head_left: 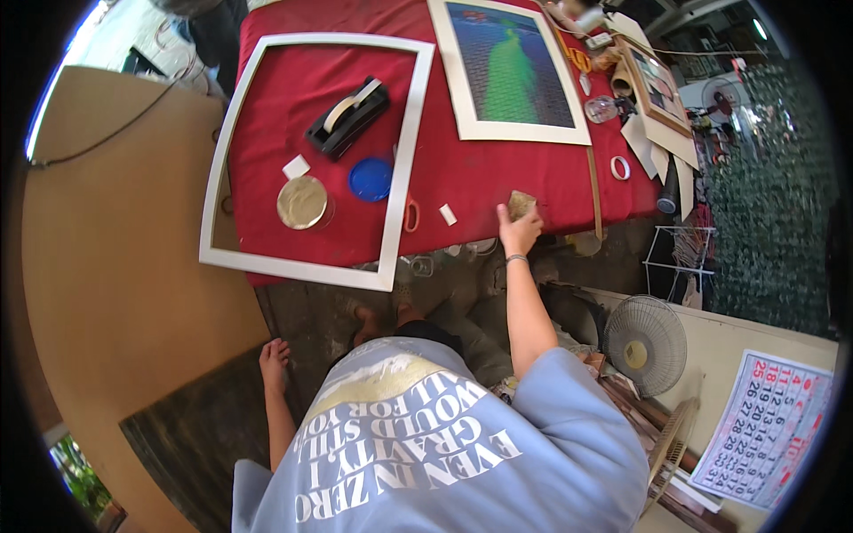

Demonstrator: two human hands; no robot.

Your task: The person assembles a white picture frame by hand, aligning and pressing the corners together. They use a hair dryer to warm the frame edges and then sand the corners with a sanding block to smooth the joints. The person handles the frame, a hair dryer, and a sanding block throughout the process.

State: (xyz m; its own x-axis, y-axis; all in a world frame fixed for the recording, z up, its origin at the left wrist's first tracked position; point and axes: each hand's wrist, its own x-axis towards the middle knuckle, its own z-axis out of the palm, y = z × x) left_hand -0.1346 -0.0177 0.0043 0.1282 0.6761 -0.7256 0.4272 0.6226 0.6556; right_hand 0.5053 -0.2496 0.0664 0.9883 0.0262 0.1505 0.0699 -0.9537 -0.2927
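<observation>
At the near edge of a red cloth-covered table (498, 173), my right hand (520, 233) grips a small mottled tan block (522, 203), its exact kind unclear. My left hand (275, 357) hangs low beside my body, away from the table, fingers loosely curled and apart with nothing visible in them. A small white piece (448, 214) lies left of my right hand, and beyond it are orange scissor handles (411, 215). A white picture frame (405, 164) lies at the left, its near edge overhanging the table.
Inside the frame are a black tape dispenser (348, 119), a tub of pale paste (303, 203) and a blue lid (370, 179). A matted green-and-blue picture (511, 67) lies at the far side. A tape roll (620, 168) sits right; a fan (644, 345) stands below.
</observation>
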